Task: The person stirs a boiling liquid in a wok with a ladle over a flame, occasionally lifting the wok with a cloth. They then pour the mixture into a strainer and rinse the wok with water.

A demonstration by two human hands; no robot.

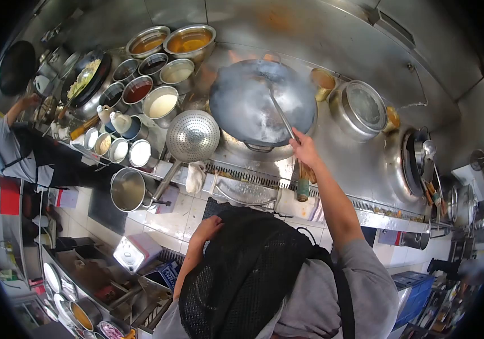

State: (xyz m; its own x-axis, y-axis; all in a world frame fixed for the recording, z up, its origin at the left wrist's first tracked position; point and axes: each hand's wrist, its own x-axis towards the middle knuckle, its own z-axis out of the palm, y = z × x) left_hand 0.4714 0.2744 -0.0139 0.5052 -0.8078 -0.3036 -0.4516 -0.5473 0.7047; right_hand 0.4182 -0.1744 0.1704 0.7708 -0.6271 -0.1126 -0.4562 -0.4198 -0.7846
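My right hand (305, 150) is closed around the handle of a long metal ladle (280, 110), whose far end reaches into a large dark wok (233, 104). Steam or smoke hangs over the wok and blurs what is inside. Low at my left side, my left hand (210, 227) rests near the front of my dark clothing, its fingers partly bent; whether it holds anything is hidden. A perforated strainer (193, 136) lies left of the wok, its handle reaching over a metal pot (129, 190).
Metal bowls of orange liquid (190, 40) and containers of sauces (138, 90) stand at the back left. A white cloth (195, 177) hangs at the counter edge. Right of the wok sits a lidded pot (361, 110). Another person (18, 147) works beside a second wok at far left.
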